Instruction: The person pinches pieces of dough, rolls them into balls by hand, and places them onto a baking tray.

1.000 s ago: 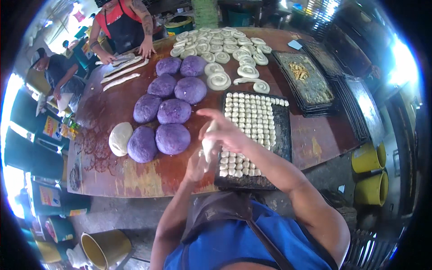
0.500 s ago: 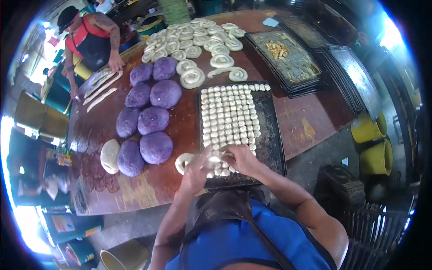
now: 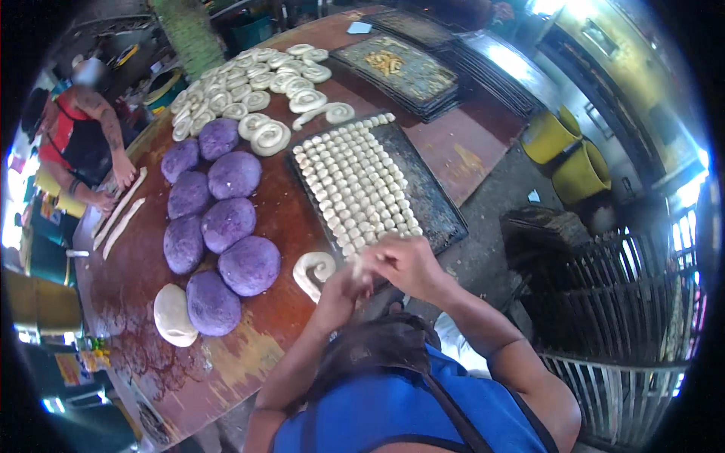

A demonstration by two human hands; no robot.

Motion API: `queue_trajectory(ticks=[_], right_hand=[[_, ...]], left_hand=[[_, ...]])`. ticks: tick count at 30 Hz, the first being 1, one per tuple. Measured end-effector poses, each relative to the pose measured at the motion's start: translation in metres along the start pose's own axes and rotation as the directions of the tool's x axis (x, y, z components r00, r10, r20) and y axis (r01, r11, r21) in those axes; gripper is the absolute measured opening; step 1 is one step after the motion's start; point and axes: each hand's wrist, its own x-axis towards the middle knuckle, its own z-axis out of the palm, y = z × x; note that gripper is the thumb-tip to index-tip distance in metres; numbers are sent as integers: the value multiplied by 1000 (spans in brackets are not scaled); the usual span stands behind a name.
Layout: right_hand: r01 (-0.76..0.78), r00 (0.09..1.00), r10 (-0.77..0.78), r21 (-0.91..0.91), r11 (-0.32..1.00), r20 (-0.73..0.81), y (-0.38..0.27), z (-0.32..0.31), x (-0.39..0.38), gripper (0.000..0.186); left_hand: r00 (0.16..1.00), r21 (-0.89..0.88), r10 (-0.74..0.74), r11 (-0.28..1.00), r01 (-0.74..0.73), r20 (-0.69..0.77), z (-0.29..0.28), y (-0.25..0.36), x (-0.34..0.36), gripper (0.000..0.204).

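At the near edge of a dark baking tray point(image 3: 434, 198), my two hands meet, blurred by motion. My left hand point(image 3: 343, 296) is closed around a pale dough rope, whose coiled part point(image 3: 302, 270) lies on the table beside it. My right hand point(image 3: 408, 264) is closed in a pinch close to the left fingertips; whatever it holds is hidden. Rows of small white dough balls point(image 3: 353, 181) cover the tray's left part, just beyond my fingers.
Several purple dough mounds point(image 3: 249, 266) and a white dough mound point(image 3: 174, 317) stand left. Dough coils point(image 3: 257, 79) are heaped at the back, stacked trays point(image 3: 400, 72) behind right. A co-worker point(image 3: 83, 136) handles dough strips point(image 3: 124, 226). Yellow buckets point(image 3: 581, 174) and slatted racks point(image 3: 604, 392) stand right.
The view has turned, so the table appears tilted. My hands have come off the dough balls toward the tray's near edge. The co-worker's hands have come together over the dough strips.
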Motion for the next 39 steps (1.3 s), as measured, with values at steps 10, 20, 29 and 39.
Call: queue_trajectory(ticks=[10, 20, 29, 39], right_hand=[[-40, 987, -10, -302, 952, -160, 36, -19, 14, 21], [-197, 963, 180, -68, 978, -200, 213, -67, 35, 21], [-391, 915, 375, -102, 915, -145, 161, -62, 37, 33], [-106, 962, 110, 27, 994, -250, 28, 25, -14, 28]], left_hand=[[984, 242, 178, 956, -167, -22, 39, 15, 58, 23], [927, -192, -149, 978, 86, -343, 45, 38, 87, 23], [779, 169, 97, 986, 11, -620, -2, -20, 100, 36], [975, -271, -221, 940, 205, -30, 2, -50, 31, 35]])
